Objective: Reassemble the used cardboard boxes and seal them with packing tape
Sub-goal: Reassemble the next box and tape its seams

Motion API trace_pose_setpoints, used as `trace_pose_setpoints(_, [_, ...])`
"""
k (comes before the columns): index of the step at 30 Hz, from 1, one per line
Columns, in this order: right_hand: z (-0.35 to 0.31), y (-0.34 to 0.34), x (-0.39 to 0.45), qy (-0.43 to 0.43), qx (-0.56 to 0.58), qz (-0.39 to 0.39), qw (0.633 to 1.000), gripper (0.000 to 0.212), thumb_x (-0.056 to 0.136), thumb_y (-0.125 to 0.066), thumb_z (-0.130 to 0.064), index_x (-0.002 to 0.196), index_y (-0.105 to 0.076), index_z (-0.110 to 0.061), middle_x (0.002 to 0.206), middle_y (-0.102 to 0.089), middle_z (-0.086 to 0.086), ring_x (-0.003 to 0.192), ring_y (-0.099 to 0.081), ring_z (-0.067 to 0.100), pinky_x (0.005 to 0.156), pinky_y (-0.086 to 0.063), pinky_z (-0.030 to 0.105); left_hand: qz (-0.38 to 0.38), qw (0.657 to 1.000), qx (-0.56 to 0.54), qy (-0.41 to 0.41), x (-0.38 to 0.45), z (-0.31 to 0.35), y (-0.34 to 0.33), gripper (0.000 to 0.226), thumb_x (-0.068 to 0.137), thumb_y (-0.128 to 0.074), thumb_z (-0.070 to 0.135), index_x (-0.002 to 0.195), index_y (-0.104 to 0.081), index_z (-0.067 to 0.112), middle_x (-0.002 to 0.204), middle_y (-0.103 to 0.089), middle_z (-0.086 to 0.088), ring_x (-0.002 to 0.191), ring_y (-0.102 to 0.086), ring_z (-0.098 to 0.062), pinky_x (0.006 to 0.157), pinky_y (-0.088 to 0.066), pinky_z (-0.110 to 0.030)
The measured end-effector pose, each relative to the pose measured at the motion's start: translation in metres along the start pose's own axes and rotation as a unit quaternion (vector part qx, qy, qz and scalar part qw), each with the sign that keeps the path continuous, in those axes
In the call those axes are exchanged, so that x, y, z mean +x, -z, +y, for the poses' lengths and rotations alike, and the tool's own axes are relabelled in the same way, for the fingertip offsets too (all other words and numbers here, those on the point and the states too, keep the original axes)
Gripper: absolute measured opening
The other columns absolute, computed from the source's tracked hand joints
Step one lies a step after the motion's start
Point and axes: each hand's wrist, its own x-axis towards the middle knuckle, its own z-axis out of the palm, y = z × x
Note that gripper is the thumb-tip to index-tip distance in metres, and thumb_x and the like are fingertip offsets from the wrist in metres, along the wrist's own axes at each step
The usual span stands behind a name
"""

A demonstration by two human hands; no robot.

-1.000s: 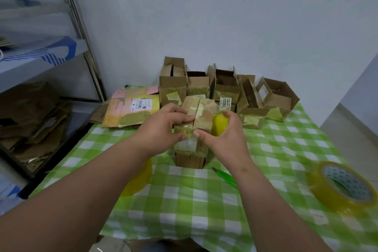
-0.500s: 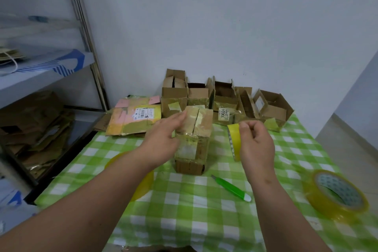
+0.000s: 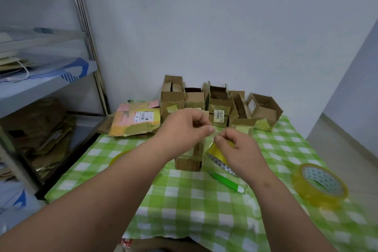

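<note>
The tabletop, under a green-and-white checked cloth, fills the lower middle of the frame. Along its far edge, at centre, a row of small open brown cardboard boxes stands against the wall, and a flattened pink-and-yellow labelled carton lies to their left.

At centre frame, largely hidden by the hands, stands the small upright brown cardboard box patched with old tape, its base on the cloth. It looks light and rather soft from use, so it would likely tip or dent under a hard press; steadying it by its side walls near the top seems wisest.

At the lower right edge lies a large roll of yellowish clear packing tape; part of another yellowish roll shows left of the left forearm.

The right hand curls round a smaller yellow tape roll, held just right of the box. The left hand pinches thumb against forefinger close beside it, apparently on the loose tape end, though blur hides the film itself. Tape this thin is sticky and folds on itself; it is best kept taut, gripped only at the very tip.

A green-handled utility knife lies on the cloth below the right hand.
</note>
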Motion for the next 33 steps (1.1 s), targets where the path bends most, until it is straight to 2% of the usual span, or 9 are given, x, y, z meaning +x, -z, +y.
trace_pose_setpoints(2, [-0.004,0.003,-0.003,0.012,-0.008,-0.016,1.000,0.014,0.091,-0.065,-0.030,0.077,-0.060,-0.030,0.071,-0.063,-0.008,0.061,-0.055,0.010,0.063,-0.048,0.033,0.007,1.000,-0.025,0.010,-0.001,-0.003,0.002,0.016,0.088,-0.072,0.026,0.074,-0.066,0.021,0.065,-0.059,0.013,0.059,-0.051,0.005,0.058,-0.040,-0.012])
trace_pose_setpoints(5, [-0.009,0.005,-0.009,0.008,0.039,-0.031,0.999,0.013,0.087,-0.072,-0.025,0.095,-0.066,-0.033,0.087,-0.066,-0.012,0.069,-0.060,-0.003,0.058,-0.043,0.010,0.016,0.993,-0.108,0.044,-0.005,-0.005,0.008,0.017,0.088,-0.072,0.021,0.076,-0.067,0.011,0.068,-0.060,0.004,0.062,-0.052,-0.004,0.062,-0.043,-0.019])
trace_pose_setpoints(7, [-0.008,0.007,-0.009,-0.005,0.076,-0.054,0.996,0.041,0.083,-0.077,-0.029,0.120,-0.063,-0.038,0.103,-0.063,-0.016,0.087,-0.060,-0.005,0.069,-0.043,0.006,0.031,0.987,-0.142,0.062,-0.006,-0.009,0.012,0.016,0.088,-0.072,0.018,0.074,-0.067,0.013,0.067,-0.062,0.002,0.063,-0.054,-0.008,0.064,-0.045,-0.022])
trace_pose_setpoints(10, [-0.004,0.013,-0.010,-0.066,0.198,-0.103,0.973,0.080,0.069,-0.085,-0.048,0.139,-0.047,-0.045,0.114,-0.065,-0.003,0.110,-0.061,0.007,0.093,-0.048,0.026,0.072,0.976,-0.183,0.094,-0.004,-0.019,0.018,0.018,0.089,-0.072,0.013,0.072,-0.066,0.014,0.060,-0.062,0.005,0.057,-0.054,-0.006,0.061,-0.046,-0.022])
trace_pose_setpoints(13, [-0.001,0.018,-0.008,-0.049,0.250,-0.137,0.957,0.041,0.073,-0.079,-0.036,0.110,-0.069,-0.020,0.087,-0.071,-0.008,0.082,-0.064,0.002,0.075,-0.044,0.018,0.086,0.964,-0.220,0.118,-0.004,-0.027,0.022,0.017,0.089,-0.070,0.009,0.074,-0.064,0.009,0.060,-0.060,0.000,0.054,-0.052,-0.009,0.055,-0.046,-0.018])
trace_pose_setpoints(17, [0.004,0.014,-0.005,-0.048,0.231,-0.141,0.961,0.033,0.069,-0.062,-0.029,0.084,-0.058,0.000,0.073,-0.052,-0.002,0.069,-0.045,0.008,0.070,-0.033,0.028,0.095,0.963,-0.214,0.134,-0.003,-0.035,0.022,0.016,0.091,-0.068,0.010,0.077,-0.062,0.007,0.061,-0.058,-0.004,0.054,-0.048,-0.014,0.057,-0.045,-0.023])
trace_pose_setpoints(23, [0.011,0.015,-0.002,-0.031,0.228,-0.154,0.961,0.049,0.072,-0.066,-0.048,0.079,-0.050,-0.002,0.076,-0.046,0.005,0.076,-0.042,0.016,0.076,-0.031,0.035,0.104,0.954,-0.244,0.142,0.003,-0.042,0.024,0.014,0.094,-0.064,0.008,0.082,-0.061,0.004,0.066,-0.054,-0.006,0.058,-0.048,-0.017,0.057,-0.049,-0.028])
trace_pose_setpoints(27, [0.012,0.019,0.007,-0.015,0.244,-0.101,0.964,0.027,0.078,-0.063,-0.037,0.075,-0.055,-0.012,0.072,-0.048,0.004,0.070,-0.045,0.013,0.070,-0.035,0.030,0.103,0.952,-0.243,0.154,0.006,-0.047,0.020,0.015,0.095,-0.063,0.011,0.081,-0.061,0.008,0.071,-0.058,-0.005,0.064,-0.052,-0.016,0.057,-0.051,-0.026])
trace_pose_setpoints(33, [0.017,0.027,0.026,0.015,0.132,-0.054,0.990,0.031,0.075,-0.063,-0.043,0.080,-0.062,-0.012,0.073,-0.059,0.004,0.068,-0.053,0.012,0.064,-0.042,0.028,0.121,0.934,-0.287,0.176,0.016,-0.055,0.015,0.019,0.096,-0.062,0.012,0.077,-0.060,0.010,0.072,-0.059,-0.003,0.067,-0.053,-0.016,0.057,-0.051,-0.027])
